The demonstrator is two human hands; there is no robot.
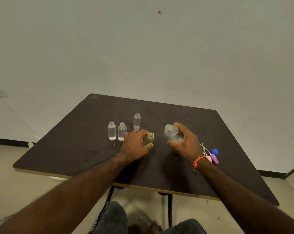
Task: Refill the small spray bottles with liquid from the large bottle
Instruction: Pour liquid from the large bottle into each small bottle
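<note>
Head view. Dark table (78, 146) against a pale wall. Left hand (136, 146) grips a small uncapped bottle (149, 139) of yellowish liquid, standing near the table's middle. Right hand (185, 141) is wrapped round the large clear bottle (172, 133), uncapped, tilted with its neck toward the small one, the two apart. Three more small open bottles (122, 131) stand just left of and behind the left hand. Spray tops and a blue cap (215, 151) lie beside the right wrist, which wears an orange band (197, 162).
</note>
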